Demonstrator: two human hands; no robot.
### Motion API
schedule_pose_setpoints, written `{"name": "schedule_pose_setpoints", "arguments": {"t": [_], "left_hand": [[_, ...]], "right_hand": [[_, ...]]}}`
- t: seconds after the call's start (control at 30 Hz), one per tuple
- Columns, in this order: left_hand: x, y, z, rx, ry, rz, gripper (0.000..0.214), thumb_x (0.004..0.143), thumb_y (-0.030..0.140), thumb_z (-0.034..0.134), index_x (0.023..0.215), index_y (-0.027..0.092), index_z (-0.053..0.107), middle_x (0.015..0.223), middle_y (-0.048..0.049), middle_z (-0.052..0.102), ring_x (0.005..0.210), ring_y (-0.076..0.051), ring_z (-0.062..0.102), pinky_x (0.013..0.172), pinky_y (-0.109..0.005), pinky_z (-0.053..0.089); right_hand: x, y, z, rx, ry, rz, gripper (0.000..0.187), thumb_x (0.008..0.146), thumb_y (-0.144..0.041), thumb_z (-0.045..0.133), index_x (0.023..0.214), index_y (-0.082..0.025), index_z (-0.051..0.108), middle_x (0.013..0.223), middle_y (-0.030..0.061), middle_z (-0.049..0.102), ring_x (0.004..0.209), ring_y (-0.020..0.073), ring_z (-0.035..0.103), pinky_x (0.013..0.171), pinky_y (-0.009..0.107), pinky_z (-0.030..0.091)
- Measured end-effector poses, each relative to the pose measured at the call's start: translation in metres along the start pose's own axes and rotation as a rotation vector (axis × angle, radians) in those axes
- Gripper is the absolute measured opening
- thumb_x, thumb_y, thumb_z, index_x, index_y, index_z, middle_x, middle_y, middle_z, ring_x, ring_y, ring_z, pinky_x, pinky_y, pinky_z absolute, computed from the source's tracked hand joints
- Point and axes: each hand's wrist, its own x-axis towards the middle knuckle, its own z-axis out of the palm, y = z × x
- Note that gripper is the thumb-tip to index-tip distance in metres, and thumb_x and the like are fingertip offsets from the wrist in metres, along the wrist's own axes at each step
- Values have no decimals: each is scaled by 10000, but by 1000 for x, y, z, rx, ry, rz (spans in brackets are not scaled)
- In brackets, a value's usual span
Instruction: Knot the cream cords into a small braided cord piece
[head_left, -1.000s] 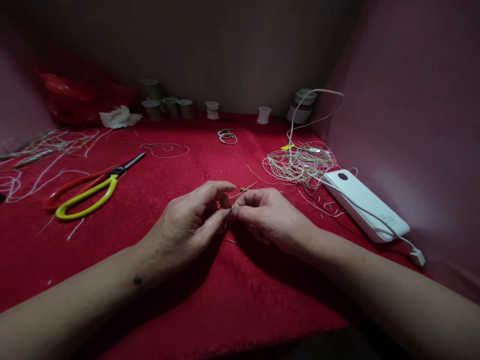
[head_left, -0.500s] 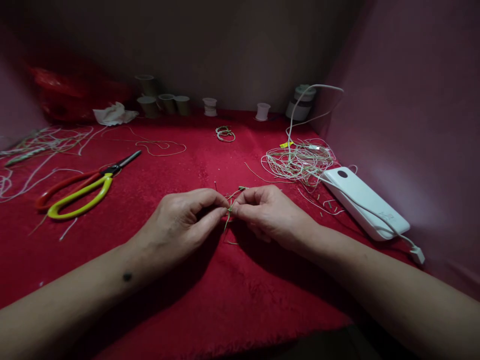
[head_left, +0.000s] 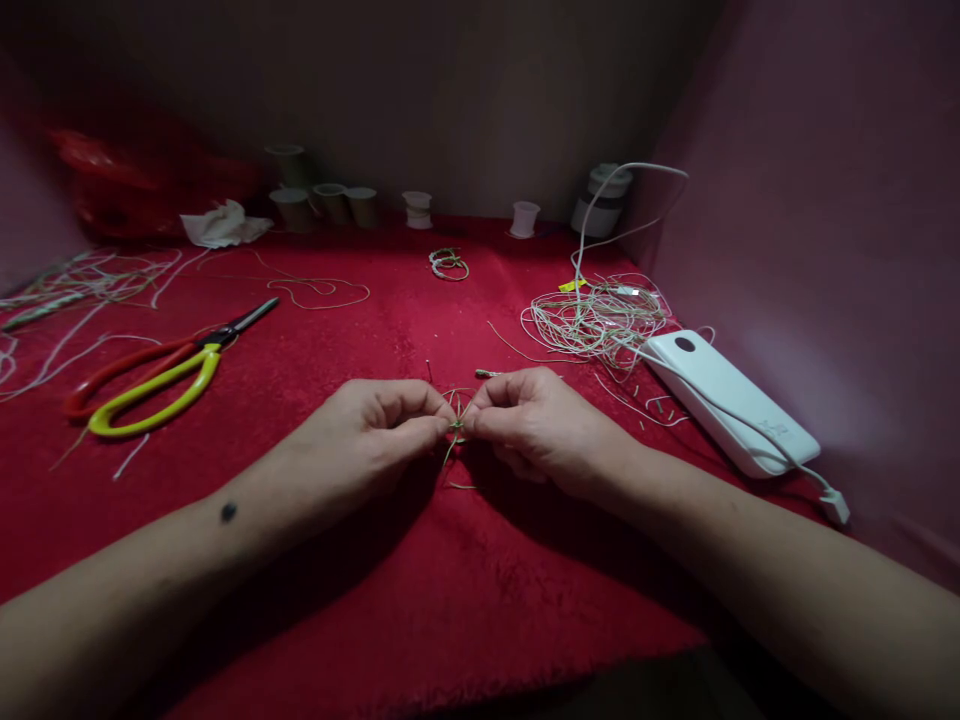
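Observation:
Thin green cord (head_left: 457, 426) is pinched between both hands at the middle of the red cloth, with a small knot between the fingertips and loose ends trailing down. My left hand (head_left: 382, 425) grips it from the left between thumb and forefinger. From the right, my right hand (head_left: 536, 415) pinches the cord the same way, its other fingers curled under. A small braided green piece (head_left: 487, 374) lies just behind the right fingers. The exact lay of the strands at the fingertips is too fine to make out.
Scissors (head_left: 172, 380) with red and yellow handles lie left. At right are a tangle of cord (head_left: 592, 318) and a white power bank (head_left: 731, 400) with a cable. Spools (head_left: 418, 210), a jar (head_left: 602, 202) and a cord ring (head_left: 449, 264) stand or lie farther back.
The fingertips have drawn slightly apart, showing more of the cord between them. My left wrist has shifted a little up and left. The right hand is nearly still.

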Motion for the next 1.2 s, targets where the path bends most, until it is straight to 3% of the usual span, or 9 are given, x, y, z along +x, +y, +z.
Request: {"name": "schedule_pose_setpoints", "arguments": {"t": [0.1, 0.3, 0.63, 1.2], "left_hand": [[0, 0, 0, -175, -41, -146, 208, 741, 376, 652, 696, 182, 594, 463, 73, 374, 391, -49, 236, 380, -183, 145], [3, -4, -6, -291, -140, -233, 178, 752, 344, 675, 722, 183, 606, 504, 73, 368, 402, -37, 202, 396, -197, 133], [2, -6, -7, -357, -187, -224, 132, 750, 289, 681, 715, 185, 607, 496, 89, 278, 411, -39, 151, 379, -199, 112], [2, -1, -8, -380, -194, -219, 97, 734, 253, 668, 691, 186, 614, 487, 90, 263, 398, -37, 141, 340, -161, 112]], "right_hand": [[0, 0, 0, 35, -7, 26, 156, 758, -170, 559, 622, -177, 483, 382, -89, 364, 315, 42, 279, 344, 202, 161], [0, -1, 1, 52, -10, 34, 171, 752, -146, 565, 609, -173, 474, 386, -93, 363, 324, 30, 266, 350, 191, 174], [2, 2, 1, 25, 6, -14, 167, 747, -179, 588, 615, -171, 485, 392, -96, 365, 326, 29, 270, 371, 202, 178], [2, 2, 2, -70, 58, -77, 154, 735, -192, 589, 615, -168, 495, 412, -91, 377, 354, 32, 288, 408, 209, 199]]}}
